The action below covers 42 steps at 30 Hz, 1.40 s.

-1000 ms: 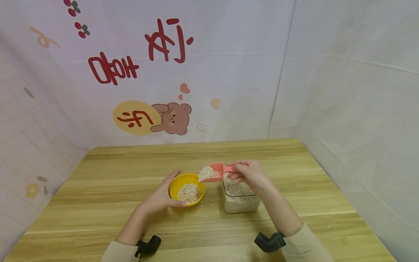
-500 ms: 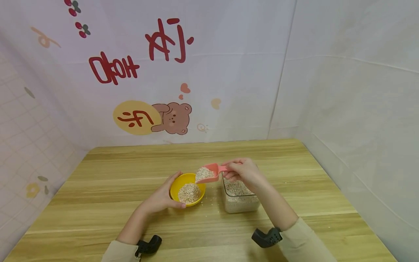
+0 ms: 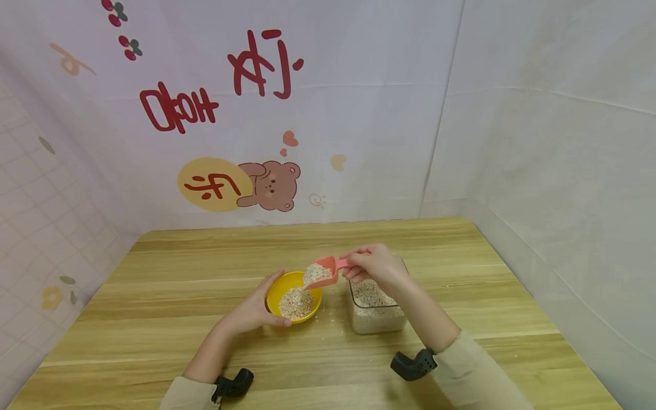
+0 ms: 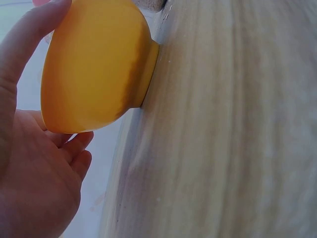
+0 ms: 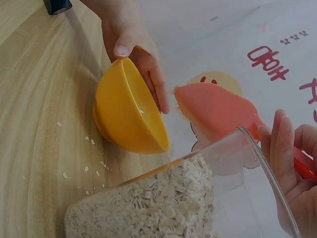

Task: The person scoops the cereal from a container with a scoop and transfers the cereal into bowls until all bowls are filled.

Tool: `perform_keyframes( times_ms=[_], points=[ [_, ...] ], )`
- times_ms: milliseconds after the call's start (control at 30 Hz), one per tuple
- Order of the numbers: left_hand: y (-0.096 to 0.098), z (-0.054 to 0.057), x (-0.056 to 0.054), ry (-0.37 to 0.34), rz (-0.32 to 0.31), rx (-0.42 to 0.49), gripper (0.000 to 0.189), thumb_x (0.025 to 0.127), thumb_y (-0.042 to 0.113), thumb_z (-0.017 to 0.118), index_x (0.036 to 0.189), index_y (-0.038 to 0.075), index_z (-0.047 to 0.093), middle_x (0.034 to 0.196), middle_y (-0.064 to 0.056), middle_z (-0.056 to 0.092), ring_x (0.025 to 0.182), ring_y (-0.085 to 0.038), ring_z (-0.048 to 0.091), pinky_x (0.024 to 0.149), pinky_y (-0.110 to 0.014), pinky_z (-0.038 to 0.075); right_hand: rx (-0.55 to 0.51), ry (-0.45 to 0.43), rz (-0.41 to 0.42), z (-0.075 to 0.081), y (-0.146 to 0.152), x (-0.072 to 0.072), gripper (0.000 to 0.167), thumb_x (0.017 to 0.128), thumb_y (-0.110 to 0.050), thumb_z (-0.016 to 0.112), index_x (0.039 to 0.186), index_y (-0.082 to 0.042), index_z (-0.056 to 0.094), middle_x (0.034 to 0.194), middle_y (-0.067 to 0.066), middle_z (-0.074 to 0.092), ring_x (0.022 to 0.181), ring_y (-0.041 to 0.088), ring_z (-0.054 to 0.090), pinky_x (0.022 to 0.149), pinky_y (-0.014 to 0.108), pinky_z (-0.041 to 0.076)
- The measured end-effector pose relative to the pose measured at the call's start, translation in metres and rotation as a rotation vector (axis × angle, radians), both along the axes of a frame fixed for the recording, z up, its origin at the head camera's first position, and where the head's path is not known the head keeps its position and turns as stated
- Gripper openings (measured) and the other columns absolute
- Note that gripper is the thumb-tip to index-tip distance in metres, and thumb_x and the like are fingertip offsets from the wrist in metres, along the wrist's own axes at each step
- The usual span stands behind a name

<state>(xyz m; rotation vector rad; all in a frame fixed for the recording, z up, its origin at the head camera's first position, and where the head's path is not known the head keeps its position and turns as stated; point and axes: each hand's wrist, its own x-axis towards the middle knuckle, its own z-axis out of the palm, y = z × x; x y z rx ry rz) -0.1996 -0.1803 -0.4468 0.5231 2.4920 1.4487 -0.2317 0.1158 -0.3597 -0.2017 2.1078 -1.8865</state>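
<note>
A yellow bowl [image 3: 274, 295] stands on the table with a heap of oat flakes [image 3: 296, 303] inside. My left hand [image 3: 252, 308] holds the bowl from its left side, thumb at the near rim and fingers round the far side. My right hand [image 3: 376, 266] grips the handle of a pink scoop [image 5: 218, 106], which is loaded with oats [image 3: 316, 274]. The scoop's front lip hangs over the bowl's right rim, tilted slightly down. Below the right hand sits a clear square container [image 3: 378, 320] filled with oat flakes.
Several loose flakes [image 5: 92, 142] lie on the wooden table [image 3: 205, 256] between bowl and container. A printed cloth [image 3: 359, 142] hangs behind the table and along its sides. Each wrist wears a black camera mount [image 3: 413, 364].
My right hand has moved left with the loaded scoop, bringing its lip from beside the bowl to over the bowl's right part. The left hand and bowl have stayed in place.
</note>
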Motion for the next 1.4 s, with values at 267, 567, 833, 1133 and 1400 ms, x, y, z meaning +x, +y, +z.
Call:
perform_keyframes(
  times_ms=[267, 567, 833, 1133, 1400],
  points=[
    [0.001, 0.001, 0.0, -0.007, 0.004, 0.0, 0.116, 0.065, 0.034, 0.088, 0.152, 0.006, 0.018, 0.155, -0.018, 0.019, 0.139, -0.039, 0.019, 0.108, -0.061, 0.015, 0.03, -0.004, 0.029, 0.0, -0.006, -0.005, 0.026, 0.092, -0.001, 0.054, 0.112, 0.011, 0.063, 0.076, 0.016, 0.068, 0.061, 0.016, 0.065, 0.056, 0.027, 0.055],
    [0.0, -0.001, 0.0, -0.013, 0.009, -0.013, 0.114, 0.065, 0.033, 0.088, 0.152, 0.007, 0.02, 0.155, -0.017, 0.019, 0.14, -0.038, 0.019, 0.108, -0.061, 0.016, 0.06, -0.003, 0.05, 0.007, -0.012, -0.004, 0.025, 0.089, 0.001, 0.054, 0.111, 0.012, 0.063, 0.075, 0.017, 0.067, 0.059, 0.016, 0.064, 0.054, 0.027, 0.054],
    [0.001, 0.0, 0.001, -0.014, 0.018, -0.028, 0.112, 0.065, 0.032, 0.088, 0.152, 0.008, 0.022, 0.154, -0.017, 0.021, 0.138, -0.037, 0.023, 0.107, -0.061, 0.019, 0.106, 0.024, 0.084, 0.009, -0.016, -0.005, 0.023, 0.088, 0.002, 0.055, 0.106, 0.011, 0.065, 0.072, 0.017, 0.068, 0.056, 0.017, 0.064, 0.055, 0.033, 0.056],
    [0.001, 0.0, 0.001, -0.022, 0.017, -0.021, 0.113, 0.065, 0.031, 0.088, 0.152, 0.007, 0.021, 0.155, -0.018, 0.019, 0.138, -0.038, 0.023, 0.107, -0.061, 0.018, 0.157, 0.079, 0.126, 0.014, -0.019, -0.005, 0.019, 0.09, 0.002, 0.054, 0.102, 0.011, 0.066, 0.07, 0.018, 0.067, 0.054, 0.019, 0.064, 0.054, 0.034, 0.056],
    [0.001, -0.001, 0.001, -0.037, 0.018, -0.012, 0.112, 0.065, 0.03, 0.088, 0.152, 0.008, 0.021, 0.155, -0.018, 0.018, 0.138, -0.037, 0.023, 0.107, -0.06, 0.019, 0.195, 0.087, 0.128, 0.02, -0.018, -0.006, 0.017, 0.089, 0.003, 0.056, 0.1, 0.01, 0.067, 0.07, 0.018, 0.067, 0.056, 0.024, 0.065, 0.056, 0.039, 0.056]
  ],
)
